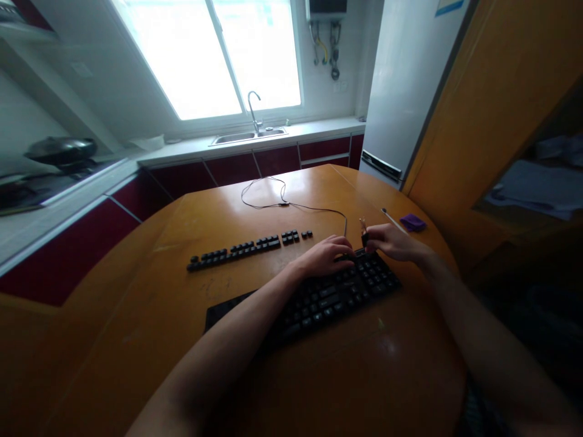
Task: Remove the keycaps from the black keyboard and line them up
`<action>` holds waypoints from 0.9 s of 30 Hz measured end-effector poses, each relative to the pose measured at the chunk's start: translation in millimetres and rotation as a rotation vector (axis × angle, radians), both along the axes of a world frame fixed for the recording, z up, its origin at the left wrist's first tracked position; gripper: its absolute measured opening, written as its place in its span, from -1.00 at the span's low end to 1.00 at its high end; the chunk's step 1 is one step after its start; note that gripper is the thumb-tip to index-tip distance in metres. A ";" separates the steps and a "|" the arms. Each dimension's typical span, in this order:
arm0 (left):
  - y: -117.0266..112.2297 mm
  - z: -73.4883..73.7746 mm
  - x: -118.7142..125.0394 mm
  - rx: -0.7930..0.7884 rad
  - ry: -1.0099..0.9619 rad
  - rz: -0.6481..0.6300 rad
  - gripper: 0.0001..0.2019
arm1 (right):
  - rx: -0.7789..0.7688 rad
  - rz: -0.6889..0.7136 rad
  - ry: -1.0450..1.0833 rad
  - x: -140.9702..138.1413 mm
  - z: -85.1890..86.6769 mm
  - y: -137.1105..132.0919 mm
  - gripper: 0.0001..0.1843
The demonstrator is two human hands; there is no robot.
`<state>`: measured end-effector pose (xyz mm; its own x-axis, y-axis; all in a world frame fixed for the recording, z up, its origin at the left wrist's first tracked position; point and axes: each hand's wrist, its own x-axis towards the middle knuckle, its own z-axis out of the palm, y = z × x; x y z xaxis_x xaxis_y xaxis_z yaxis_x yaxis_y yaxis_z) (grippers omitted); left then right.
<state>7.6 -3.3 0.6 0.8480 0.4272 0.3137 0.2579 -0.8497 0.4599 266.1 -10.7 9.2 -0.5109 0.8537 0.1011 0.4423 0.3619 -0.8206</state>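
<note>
A black keyboard (pixel 325 300) lies slantwise on the table in front of me. My left hand (pixel 324 256) grips its far edge, the thumb on top and the fingers along the back. Above the far right corner, my right hand (pixel 387 240) pinches a small wire-pronged tool (pixel 363 224), which looks like a keycap puller with a dark piece at the fingertips. Several loose black keycaps (pixel 255 247) are laid out in rows beyond the keyboard. My left forearm hides part of the keyboard.
A thin black cable (pixel 319 209) loops across the far side of the wooden table (pixel 150 267). To the right lie a thin stick with a dark tip (pixel 394 220) and a folded purple cloth (pixel 413 223). Behind are a sink (pixel 234 138) and a fridge (pixel 405 85).
</note>
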 end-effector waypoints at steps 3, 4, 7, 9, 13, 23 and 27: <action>0.2 0.0 0.3 -0.004 0.007 -0.011 -0.77 | 0.053 -0.012 -0.060 -3.0 0.5 -0.4 -0.86; 0.4 0.0 0.4 -0.007 0.008 -0.013 -0.77 | 0.061 -0.022 -0.072 -3.9 1.8 -1.0 -0.87; 0.8 0.1 0.4 -0.013 0.009 -0.017 -0.76 | 0.088 -0.063 -0.070 -7.9 6.6 -3.8 -0.86; 0.9 0.1 0.4 -0.017 0.008 -0.014 -0.75 | 0.097 -0.073 -0.057 -11.6 8.5 -5.7 -0.84; 1.1 -1.7 1.4 -0.059 0.006 0.088 -0.71 | 0.080 -0.085 0.003 -22.2 6.3 -8.4 -0.85; 7.7 -9.5 2.5 -0.127 -0.077 0.159 -0.84 | 0.131 -0.113 0.173 -48.2 -4.7 -12.3 -0.89; 9.6 -11.2 2.5 -0.209 -0.093 0.199 -0.83 | 0.164 -0.212 0.196 -50.4 -8.3 -10.3 -0.86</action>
